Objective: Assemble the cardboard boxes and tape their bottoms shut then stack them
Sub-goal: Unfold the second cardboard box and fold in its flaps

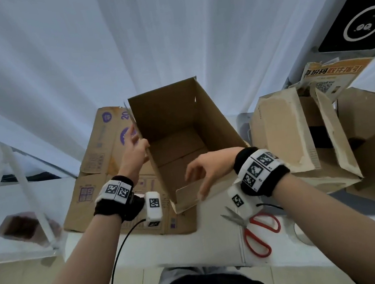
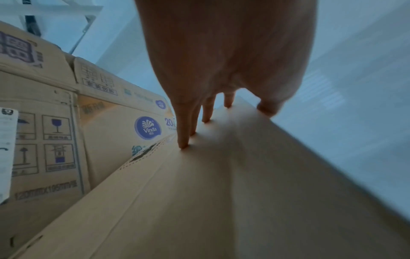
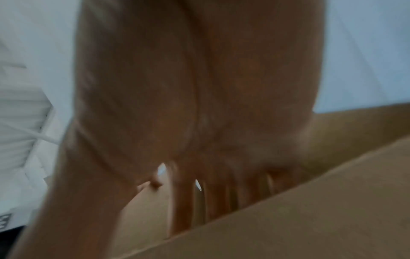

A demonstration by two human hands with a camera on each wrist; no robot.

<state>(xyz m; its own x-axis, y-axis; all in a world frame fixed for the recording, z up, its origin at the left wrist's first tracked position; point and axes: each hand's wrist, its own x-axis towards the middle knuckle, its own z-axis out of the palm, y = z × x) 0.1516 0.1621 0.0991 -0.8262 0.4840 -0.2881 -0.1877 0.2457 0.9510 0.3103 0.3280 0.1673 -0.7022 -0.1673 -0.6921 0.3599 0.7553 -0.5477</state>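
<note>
Box point(image 1: 181, 140) standing upright and open-topped at mid-table, resting partly on flattened printed cardboard point(image 1: 101, 159) lying to its left. Left hand point(image 1: 133, 147) pressing against the outer left wall near the top edge, fingers point(image 2: 184, 133) lying straight along the panel, thumb seeming to hook over the rim, though not certain. Right hand point(image 1: 206, 168) hanging over the near rim, fingers point(image 3: 184, 210) spreading loosely downward into the opening, gripping nothing; contact with the near wall not determinable through blur. Far and right rims standing free. Scissors point(image 1: 255, 231) with red handles lying on the white table point(image 1: 216, 242) just beside the right wrist, apart from the box. Torn boxes point(image 1: 302, 134) crowding the right side, leaving a narrow gap beside the upright box. Bare table surface lying between box and table's near edge.
</note>
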